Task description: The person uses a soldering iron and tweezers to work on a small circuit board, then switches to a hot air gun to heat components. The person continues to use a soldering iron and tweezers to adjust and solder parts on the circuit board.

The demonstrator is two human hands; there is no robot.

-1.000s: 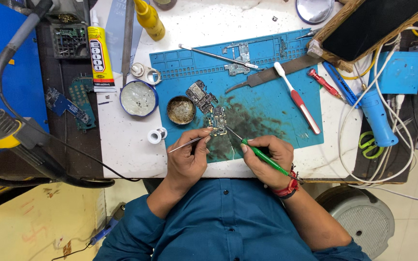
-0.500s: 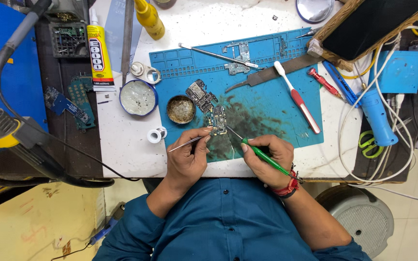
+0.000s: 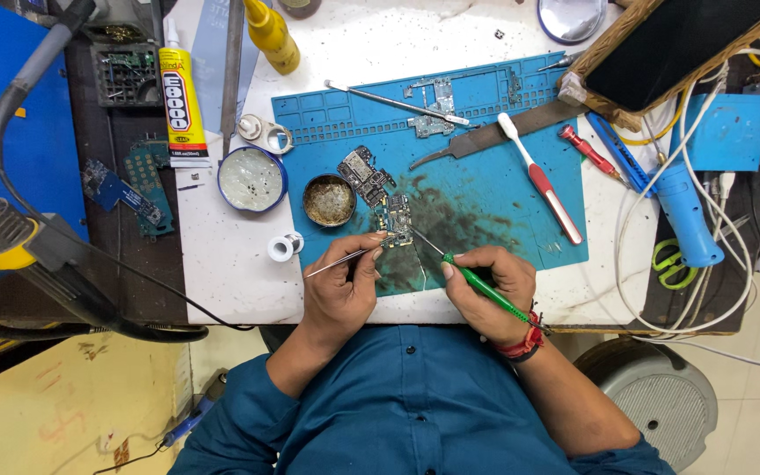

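The left hand [image 3: 340, 290] pinches thin metal tweezers [image 3: 345, 257]. The tweezers lie almost flat across the frame, with the tips pointing right and a little up, at a small circuit board [image 3: 395, 220]. The right hand [image 3: 485, 290] is closed around a green screwdriver [image 3: 477, 283]. It slants from the wrist at the lower right up to the upper left, and its thin tip points at the same board. The board sits just above both hands, near the middle of the frame, on a blue mat [image 3: 485, 105]. Its long side runs up and down. The parts on the board are too small to make out. The end of the green handle is hidden by a red wrist band [image 3: 525, 341].
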